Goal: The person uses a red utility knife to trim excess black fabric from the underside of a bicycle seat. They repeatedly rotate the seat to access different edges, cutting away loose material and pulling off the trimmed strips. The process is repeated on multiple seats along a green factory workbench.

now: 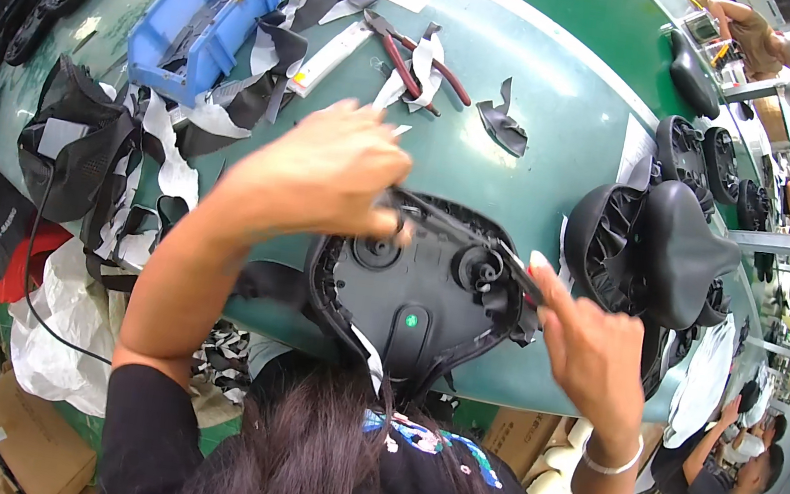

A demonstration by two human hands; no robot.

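A black bicycle saddle lies upside down at the table's near edge, its plastic underside facing up with round recesses and a small green mark. My left hand is closed at the saddle's far left rim, pinching a black strip of cover material that stretches along the rim to the right. At the right rim my right hand is closed around a slim cutting tool with a metal tip and a dark reddish handle. Its tip meets the strip's right end; the hand hides most of the handle.
Beyond my hands lie red-handled pliers, a white bar and a black scrap. A blue bin stands far left among cut-off strips. More saddles sit at the right. Other people are at both sides.
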